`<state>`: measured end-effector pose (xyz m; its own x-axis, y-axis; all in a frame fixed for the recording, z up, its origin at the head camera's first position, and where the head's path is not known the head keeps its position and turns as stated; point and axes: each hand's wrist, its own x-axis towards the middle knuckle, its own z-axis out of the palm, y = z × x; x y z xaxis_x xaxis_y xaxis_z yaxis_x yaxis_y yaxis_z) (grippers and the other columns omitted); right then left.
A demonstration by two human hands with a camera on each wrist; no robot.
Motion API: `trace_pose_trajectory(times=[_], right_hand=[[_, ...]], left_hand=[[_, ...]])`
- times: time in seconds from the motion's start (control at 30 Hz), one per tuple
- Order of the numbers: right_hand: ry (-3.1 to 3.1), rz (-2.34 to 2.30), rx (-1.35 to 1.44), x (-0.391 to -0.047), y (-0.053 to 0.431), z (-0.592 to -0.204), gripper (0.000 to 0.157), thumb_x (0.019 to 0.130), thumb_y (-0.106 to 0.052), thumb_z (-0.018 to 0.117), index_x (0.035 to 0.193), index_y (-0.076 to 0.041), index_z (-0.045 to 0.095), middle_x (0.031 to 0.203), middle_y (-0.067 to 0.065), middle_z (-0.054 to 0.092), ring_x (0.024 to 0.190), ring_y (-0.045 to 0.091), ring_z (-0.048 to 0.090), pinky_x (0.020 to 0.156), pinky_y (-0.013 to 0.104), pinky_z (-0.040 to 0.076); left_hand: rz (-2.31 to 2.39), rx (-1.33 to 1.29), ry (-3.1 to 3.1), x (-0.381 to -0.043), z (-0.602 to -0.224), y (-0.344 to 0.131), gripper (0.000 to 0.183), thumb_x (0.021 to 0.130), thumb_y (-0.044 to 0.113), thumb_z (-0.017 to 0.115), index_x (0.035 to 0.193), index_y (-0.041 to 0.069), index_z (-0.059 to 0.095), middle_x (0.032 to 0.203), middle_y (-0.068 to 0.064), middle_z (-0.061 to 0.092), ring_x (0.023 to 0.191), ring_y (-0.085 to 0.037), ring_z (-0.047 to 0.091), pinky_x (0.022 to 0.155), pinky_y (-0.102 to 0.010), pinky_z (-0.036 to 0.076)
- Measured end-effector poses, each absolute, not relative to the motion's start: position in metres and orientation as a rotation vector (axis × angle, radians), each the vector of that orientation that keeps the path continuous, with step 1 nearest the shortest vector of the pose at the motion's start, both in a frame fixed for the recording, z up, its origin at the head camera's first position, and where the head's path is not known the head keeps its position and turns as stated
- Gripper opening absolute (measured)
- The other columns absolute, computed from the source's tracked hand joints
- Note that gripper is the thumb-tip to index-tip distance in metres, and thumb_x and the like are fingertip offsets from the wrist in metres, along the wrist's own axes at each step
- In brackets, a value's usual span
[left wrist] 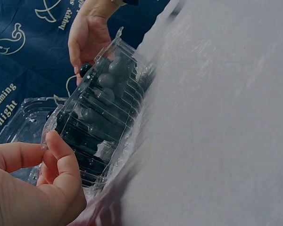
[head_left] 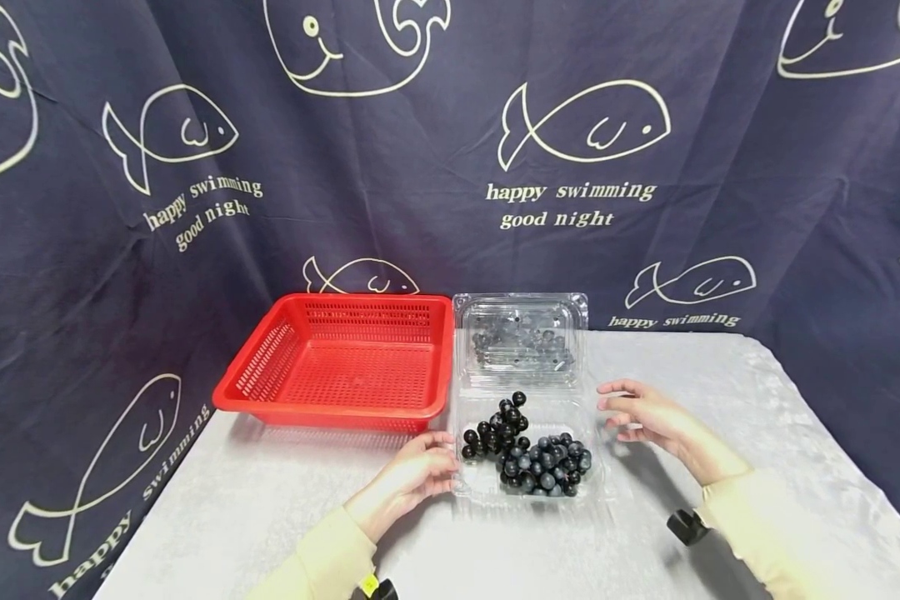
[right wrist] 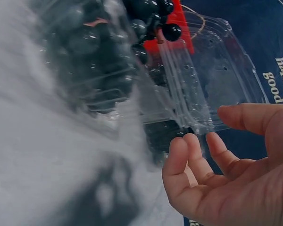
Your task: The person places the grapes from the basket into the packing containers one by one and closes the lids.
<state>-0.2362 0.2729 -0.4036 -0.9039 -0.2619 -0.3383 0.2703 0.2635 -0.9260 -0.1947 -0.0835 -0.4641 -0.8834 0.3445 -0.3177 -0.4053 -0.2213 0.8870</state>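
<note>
A clear plastic clamshell box [head_left: 478, 482] lies with its lid [head_left: 522, 307] folded back behind it. Two bunches of dark grapes fill part of its base: a glossy black bunch [head_left: 501, 432] at the left and a duller bluish bunch [head_left: 546, 467] at the front right. My left hand [left wrist: 47, 183] pinches the box's left rim between thumb and fingers. Off the right side of the box, my right hand [head_left: 648, 421] hovers with its fingers loosely bent and nothing in them. Through the lid, more dark grapes [head_left: 521, 343] show.
A red plastic basket [head_left: 360, 367] with slotted walls stands to the left of the box, close against it. Pale grey cloth [head_left: 270, 492] covers the table. Behind hangs a dark blue curtain [head_left: 435, 167] printed with fish.
</note>
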Motion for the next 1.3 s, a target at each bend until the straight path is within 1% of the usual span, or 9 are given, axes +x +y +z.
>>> trace_pose_trajectory(times=[0.23, 0.43, 0.57, 0.7, 0.87, 1.03, 1.2, 1.3], right_hand=[[2.049, -1.760, 0.024, -0.249, 0.276, -0.389, 0.033, 0.095, -0.017, 0.051, 0.124, -0.006, 0.041, 0.104, 0.001, 0.052, 0.085, 0.015, 0.059, 0.083, 0.041, 0.053], [2.060, -1.780, 0.008, -0.259, 0.274, -0.378, 0.035, 0.095, -0.016, 0.051, 0.125, -0.004, 0.039, 0.104, 0.001, 0.052, 0.086, 0.015, 0.059, 0.081, 0.039, 0.054], [2.058, -1.804, 0.011, -0.266, 0.273, -0.373, 0.027, 0.095, -0.014, 0.050, 0.120, -0.008, 0.041, 0.101, 0.000, 0.053, 0.085, 0.015, 0.060, 0.081, 0.038, 0.055], [2.065, -1.821, 0.008, -0.272, 0.273, -0.367, 0.022, 0.095, -0.013, 0.049, 0.116, -0.012, 0.042, 0.101, 0.000, 0.052, 0.083, 0.013, 0.059, 0.080, 0.036, 0.055], [2.122, -1.820, -0.007, -0.284, 0.272, -0.361, 0.020, 0.095, -0.014, 0.049, 0.114, -0.014, 0.044, 0.098, -0.004, 0.055, 0.084, 0.012, 0.059, 0.081, 0.038, 0.054], [2.186, -1.804, 0.002, -0.295, 0.271, -0.356, 0.025, 0.095, -0.015, 0.049, 0.119, -0.010, 0.043, 0.093, -0.010, 0.056, 0.084, 0.011, 0.059, 0.085, 0.040, 0.051], [2.176, -1.825, 0.037, -0.302, 0.270, -0.353, 0.023, 0.095, -0.014, 0.049, 0.117, -0.011, 0.044, 0.093, -0.009, 0.055, 0.083, 0.010, 0.057, 0.084, 0.040, 0.052], [2.148, -1.854, 0.056, -0.306, 0.268, -0.351, 0.023, 0.095, -0.014, 0.049, 0.117, -0.011, 0.043, 0.096, -0.006, 0.054, 0.084, 0.011, 0.057, 0.084, 0.040, 0.053]], left_hand=[[2.138, -0.076, 1.574, -0.197, -0.466, -0.084, 0.048, 0.080, -0.011, 0.053, 0.125, -0.004, 0.039, 0.084, -0.001, 0.050, 0.074, -0.014, 0.053, 0.068, -0.029, 0.053], [2.137, -0.079, 1.567, -0.197, -0.464, -0.085, 0.049, 0.078, -0.011, 0.054, 0.125, -0.007, 0.038, 0.088, -0.004, 0.048, 0.073, -0.014, 0.053, 0.067, -0.029, 0.053], [2.134, -0.076, 1.569, -0.197, -0.463, -0.085, 0.049, 0.078, -0.011, 0.055, 0.124, -0.007, 0.039, 0.087, -0.005, 0.048, 0.072, -0.014, 0.052, 0.065, -0.028, 0.054], [2.128, -0.077, 1.563, -0.198, -0.463, -0.086, 0.048, 0.078, -0.011, 0.054, 0.123, -0.006, 0.039, 0.087, -0.004, 0.048, 0.072, -0.013, 0.052, 0.066, -0.029, 0.054], [2.122, -0.066, 1.556, -0.199, -0.463, -0.088, 0.049, 0.078, -0.010, 0.055, 0.124, -0.007, 0.039, 0.086, -0.004, 0.048, 0.072, -0.013, 0.053, 0.067, -0.029, 0.054], [2.123, -0.067, 1.546, -0.198, -0.462, -0.088, 0.050, 0.079, -0.010, 0.055, 0.126, -0.008, 0.038, 0.086, -0.004, 0.049, 0.071, -0.013, 0.054, 0.067, -0.029, 0.054], [2.123, -0.078, 1.533, -0.197, -0.461, -0.088, 0.051, 0.079, -0.011, 0.055, 0.127, -0.008, 0.037, 0.086, -0.004, 0.048, 0.071, -0.012, 0.054, 0.067, -0.029, 0.054], [2.123, -0.076, 1.529, -0.197, -0.461, -0.088, 0.050, 0.079, -0.011, 0.054, 0.126, -0.008, 0.037, 0.085, -0.003, 0.049, 0.071, -0.013, 0.054, 0.067, -0.029, 0.054]])
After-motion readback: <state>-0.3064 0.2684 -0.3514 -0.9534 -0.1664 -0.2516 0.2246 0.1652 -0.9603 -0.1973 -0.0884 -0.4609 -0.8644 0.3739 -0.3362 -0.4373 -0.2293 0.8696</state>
